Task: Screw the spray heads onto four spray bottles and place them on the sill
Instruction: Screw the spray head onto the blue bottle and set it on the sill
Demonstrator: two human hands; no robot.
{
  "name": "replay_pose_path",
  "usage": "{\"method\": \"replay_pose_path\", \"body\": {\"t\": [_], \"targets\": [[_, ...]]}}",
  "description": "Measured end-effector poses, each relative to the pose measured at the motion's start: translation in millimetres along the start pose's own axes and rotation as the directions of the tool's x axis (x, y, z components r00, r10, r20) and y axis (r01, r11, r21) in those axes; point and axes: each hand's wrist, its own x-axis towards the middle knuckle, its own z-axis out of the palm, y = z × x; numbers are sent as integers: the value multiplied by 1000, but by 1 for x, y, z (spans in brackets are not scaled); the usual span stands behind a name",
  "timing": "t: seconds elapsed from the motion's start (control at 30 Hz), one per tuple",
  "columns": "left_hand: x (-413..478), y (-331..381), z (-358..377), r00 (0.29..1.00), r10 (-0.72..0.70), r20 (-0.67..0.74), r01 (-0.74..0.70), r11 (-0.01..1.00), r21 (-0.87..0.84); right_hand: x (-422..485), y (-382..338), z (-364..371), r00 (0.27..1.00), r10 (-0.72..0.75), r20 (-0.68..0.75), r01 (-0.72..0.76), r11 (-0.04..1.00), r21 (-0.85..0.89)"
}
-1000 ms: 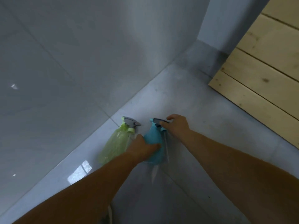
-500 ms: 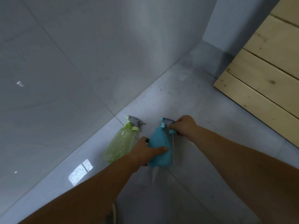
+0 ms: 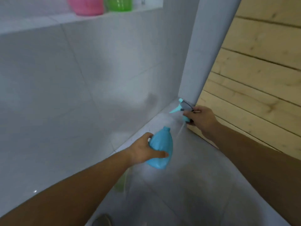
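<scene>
My left hand [image 3: 143, 151] grips the blue bottle [image 3: 161, 149] around its body, lifted off the floor with its open neck pointing up and away. My right hand [image 3: 201, 119] holds the blue spray head [image 3: 181, 108] apart from the bottle, up and to the right, its thin clear dip tube [image 3: 180, 131] hanging down. A light green bottle [image 3: 121, 183] lies on the floor, mostly hidden behind my left forearm. On the sill [image 3: 48, 23] at the top stand a pink bottle [image 3: 86, 5] and a green bottle [image 3: 119, 4], only their lower parts showing.
A grey tiled wall [image 3: 81, 87] runs along the left under the sill and meets a corner pillar [image 3: 205, 54]. Wooden planks [image 3: 260, 79] stand at the right. The grey floor [image 3: 187, 185] lies below my hands.
The blue bottle and its spray head were together on the floor; now both are lifted and held apart. The view has tilted up, bringing the sill and its two bottles into sight.
</scene>
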Motion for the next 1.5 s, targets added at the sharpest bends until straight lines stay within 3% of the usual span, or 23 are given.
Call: {"method": "replay_pose_path", "body": {"t": [0.2,0.4,0.57,0.87,1.03,1.5], "targets": [[-57,58,-30,978,185,-93,-169,972,161,-64,-98,-53,953,-245,-177,274,948,161],[-102,79,-36,956,285,-68,-264,939,219,-120,-129,-85,956,-207,-208,276,876,396],[-114,81,-29,944,328,-36,-307,915,262,-143,-135,-90,960,-199,-198,270,846,459],[-120,82,-21,934,357,-8,-342,901,269,-142,-123,-76,980,-197,29,173,914,366],[-122,89,-17,916,401,-17,-396,910,121,-147,-111,-53,962,-202,181,150,952,265],[-128,88,-17,916,401,9,-397,910,-121,-146,-109,-52,917,-168,360,94,972,215]]}}
